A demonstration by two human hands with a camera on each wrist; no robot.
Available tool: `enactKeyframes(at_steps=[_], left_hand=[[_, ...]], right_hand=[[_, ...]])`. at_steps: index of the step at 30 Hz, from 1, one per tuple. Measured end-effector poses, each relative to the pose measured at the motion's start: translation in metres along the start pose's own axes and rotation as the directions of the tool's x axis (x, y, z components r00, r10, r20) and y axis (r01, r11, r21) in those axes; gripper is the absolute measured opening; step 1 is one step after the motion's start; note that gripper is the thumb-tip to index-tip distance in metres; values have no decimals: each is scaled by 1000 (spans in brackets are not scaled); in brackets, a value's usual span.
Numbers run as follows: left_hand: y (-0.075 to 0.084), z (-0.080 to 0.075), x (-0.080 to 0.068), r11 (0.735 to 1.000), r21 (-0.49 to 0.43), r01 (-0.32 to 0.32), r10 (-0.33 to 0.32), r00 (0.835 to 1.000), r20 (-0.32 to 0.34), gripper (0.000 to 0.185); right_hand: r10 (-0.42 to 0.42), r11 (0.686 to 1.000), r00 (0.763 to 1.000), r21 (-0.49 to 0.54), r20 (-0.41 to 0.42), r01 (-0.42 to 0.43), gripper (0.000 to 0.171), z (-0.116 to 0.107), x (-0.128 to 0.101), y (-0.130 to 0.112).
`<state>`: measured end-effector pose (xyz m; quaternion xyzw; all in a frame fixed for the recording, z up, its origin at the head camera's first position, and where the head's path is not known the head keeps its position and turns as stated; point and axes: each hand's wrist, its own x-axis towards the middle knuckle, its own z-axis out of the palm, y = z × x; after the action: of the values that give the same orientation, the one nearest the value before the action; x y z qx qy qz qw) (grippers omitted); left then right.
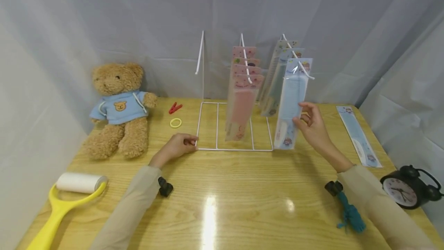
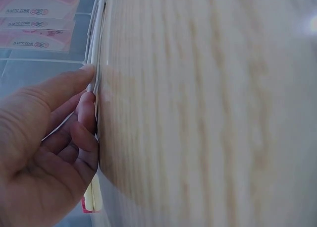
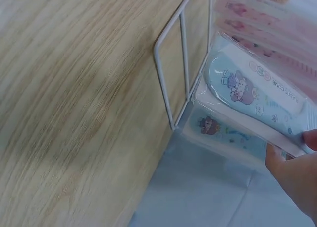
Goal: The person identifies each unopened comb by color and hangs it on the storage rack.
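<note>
The scene is viewed from above and in front by the head camera, looking forward and down across the table (image 1: 222,203) to the white wire rack (image 1: 234,126). The rack's base wire (image 2: 97,88) is seen very close by the left wrist camera. The rack's corner (image 3: 168,83) is shared at close range by the right wrist view.

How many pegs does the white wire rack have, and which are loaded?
3. The left peg is bare, the middle peg holds pink comb packs, and the right peg holds blue comb packs, the front one held by the right hand.
</note>
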<state>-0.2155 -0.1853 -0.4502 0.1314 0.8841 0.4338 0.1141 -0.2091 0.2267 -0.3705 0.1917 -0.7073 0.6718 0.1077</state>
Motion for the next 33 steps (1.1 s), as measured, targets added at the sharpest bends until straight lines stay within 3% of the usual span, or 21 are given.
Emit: enactKeyframes(at_steps=[10, 18, 24, 28, 33], left_hand=[[-2, 0, -2, 1000, 1, 5, -5, 1000, -5, 35], [-2, 1, -4, 1000, -11, 4, -4, 1000, -2, 36], [-2, 0, -3, 1000, -8, -9, 9, 1000, -8, 35], [-1, -1, -3, 1000, -9, -9, 9, 1000, -7, 34], [1, -1, -2, 1000, -8, -10, 10, 1000, -2, 35]], right_hand=[[46, 994, 999, -100, -10, -46, 31, 7, 19, 14], [39, 999, 999, -20, 3, -39, 37, 11, 25, 25], [61, 997, 998, -40, 12, -60, 36, 9, 25, 30], [107, 987, 994, -119, 26, -104, 38, 5, 25, 31], [188, 946, 980, -282, 69, -161, 44, -10, 21, 29]])
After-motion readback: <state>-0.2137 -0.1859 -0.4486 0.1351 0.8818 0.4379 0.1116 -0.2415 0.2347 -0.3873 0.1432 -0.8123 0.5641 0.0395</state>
